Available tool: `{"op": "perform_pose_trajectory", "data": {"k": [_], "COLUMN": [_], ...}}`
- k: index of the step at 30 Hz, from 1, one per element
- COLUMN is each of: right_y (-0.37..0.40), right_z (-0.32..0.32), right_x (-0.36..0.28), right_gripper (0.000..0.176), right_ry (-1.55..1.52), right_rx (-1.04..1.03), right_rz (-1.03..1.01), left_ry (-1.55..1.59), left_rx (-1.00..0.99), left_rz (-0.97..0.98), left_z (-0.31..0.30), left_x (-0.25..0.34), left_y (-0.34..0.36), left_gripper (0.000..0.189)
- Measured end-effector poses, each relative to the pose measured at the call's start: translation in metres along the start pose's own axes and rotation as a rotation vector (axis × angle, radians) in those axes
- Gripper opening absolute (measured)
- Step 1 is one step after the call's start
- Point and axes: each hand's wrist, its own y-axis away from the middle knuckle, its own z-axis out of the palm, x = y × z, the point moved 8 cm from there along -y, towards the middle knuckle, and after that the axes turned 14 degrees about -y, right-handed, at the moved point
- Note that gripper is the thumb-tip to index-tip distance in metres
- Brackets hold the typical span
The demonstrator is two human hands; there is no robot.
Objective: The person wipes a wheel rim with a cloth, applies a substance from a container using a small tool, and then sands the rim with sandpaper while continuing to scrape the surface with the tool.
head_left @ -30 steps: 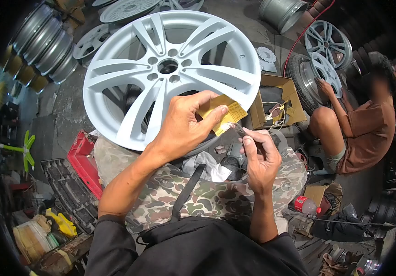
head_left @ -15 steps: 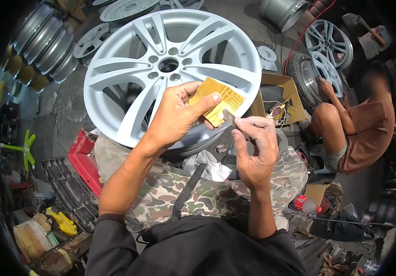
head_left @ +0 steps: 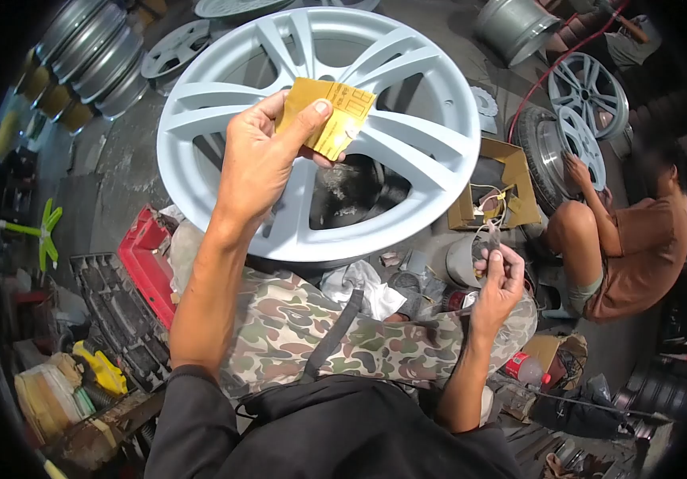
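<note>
My left hand (head_left: 268, 152) pinches a yellow printed card (head_left: 335, 108) between thumb and fingers, holding it over the hub area of a silver-grey alloy wheel rim (head_left: 431, 136). The rim lies face up in front of my knees. Lower down on the right, my right hand (head_left: 500, 287) is closed on a small thin grey scraper-like piece (head_left: 494, 236), its exact kind too small to make out. This hand is beside a grey round container (head_left: 461, 260), right of the rim's near edge.
A cardboard box (head_left: 525, 188) with cables stands right of the rim. Beyond it, a crouching person (head_left: 639, 247) touches another wheel (head_left: 581, 148). Stacked rims (head_left: 92, 48) stand at upper left. A red plastic part (head_left: 148, 259) and a bottle (head_left: 525, 367) flank my legs.
My right hand has drawn the small grey piece away from the yellow card, down and to the right. My left hand has moved up and left with the card, over the hub.
</note>
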Motion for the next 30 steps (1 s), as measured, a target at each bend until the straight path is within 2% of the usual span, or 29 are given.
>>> {"op": "perform_pose_trajectory", "data": {"k": [5,11,15,17,22,23,25,30], "right_y": [0.020,0.032,0.040,0.043,0.052,0.054,0.055,0.055], "right_z": [0.016,0.062,0.090,0.097,0.106,0.110,0.114,0.124], "right_x": [0.004,-0.025,-0.040,-0.045,-0.058,-0.067,-0.081,-0.104], "right_gripper": [0.012,0.011,0.010,0.010,0.018,0.019,0.021,0.024], "right_ry": [-0.015,-0.021,-0.014,0.068,0.133,0.182,0.233,0.232], "right_rx": [-0.084,-0.274,-0.406,-0.466,-0.473,-0.488,-0.487,-0.499], "right_rz": [0.096,0.015,0.003,-0.127,-0.210,-0.276,-0.351,-0.455], "left_ry": [-0.055,-0.255,-0.213,-0.243,-0.185,-0.189,-0.175,-0.329], "left_rx": [-0.048,-0.135,-0.215,-0.239,-0.364,-0.372,-0.477,-0.480], "left_rz": [0.020,0.031,0.011,0.005,-0.060,-0.050,-0.143,-0.047], "left_z": [-0.003,0.000,0.009,0.009,0.021,0.024,0.037,0.044], "left_x": [-0.002,-0.001,-0.008,-0.012,-0.016,-0.015,-0.019,-0.002], "left_y": [0.001,0.008,0.010,0.010,0.014,0.016,0.025,0.034], "left_gripper": [0.026,0.022,0.021,0.022,0.021,0.021,0.020,0.019]}}
